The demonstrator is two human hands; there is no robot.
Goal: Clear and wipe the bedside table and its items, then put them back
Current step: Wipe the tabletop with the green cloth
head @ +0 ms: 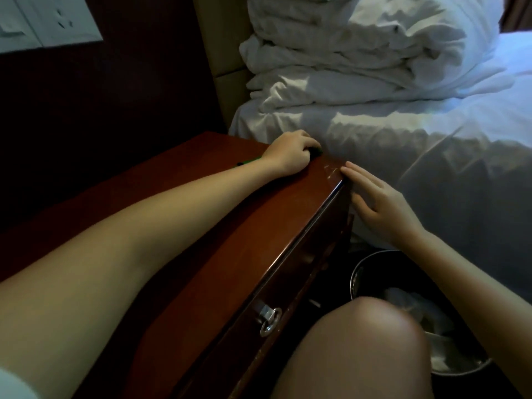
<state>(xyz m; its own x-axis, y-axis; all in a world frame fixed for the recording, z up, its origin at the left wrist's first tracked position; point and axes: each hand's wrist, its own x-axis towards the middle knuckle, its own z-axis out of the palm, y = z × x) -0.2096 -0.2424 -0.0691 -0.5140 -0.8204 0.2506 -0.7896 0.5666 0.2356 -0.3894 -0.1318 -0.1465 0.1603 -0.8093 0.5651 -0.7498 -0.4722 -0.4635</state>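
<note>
The dark red wooden bedside table (218, 214) fills the lower left. My left hand (290, 155) rests at its far right corner, next to the bed, with fingers curled on a small dark green thing (115, 152) that is mostly hidden under the hand. A thin strip of green (47, 161) shows on the tabletop behind my left wrist. My right hand (383, 203) is flat and open beside the table's right front corner, fingertips touching the edge, holding nothing. The rest of the tabletop shows no items.
A bed with white sheets (431, 156) and a heap of folded white bedding (359, 47) lies right of the table. A round bin (359, 272) with white litter stands on the floor by my knee (365, 341). The drawer has a metal pull (269, 318). A wall socket panel (49, 21) is upper left.
</note>
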